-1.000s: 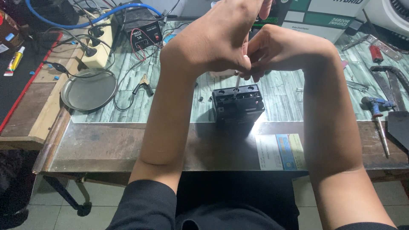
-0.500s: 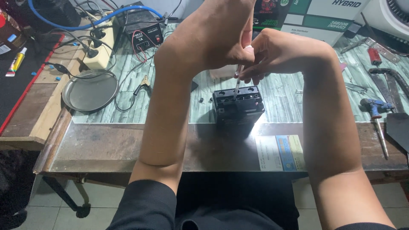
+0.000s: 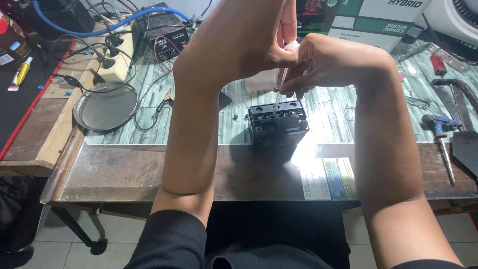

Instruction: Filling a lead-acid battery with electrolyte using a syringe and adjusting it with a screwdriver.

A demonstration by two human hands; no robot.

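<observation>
— Near the worktop's (image 3: 149, 172) front edge sits the black battery (image 3: 278, 123): heavy, rigid; grip its sides.
— Both hands, left hand (image 3: 244, 40) and right hand (image 3: 328, 62), pinch a thin white tube (image 3: 279, 92) over its top.

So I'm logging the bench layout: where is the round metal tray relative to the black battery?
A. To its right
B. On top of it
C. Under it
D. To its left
D: the tray lies on the bench well left of the battery, apart from it.
</observation>
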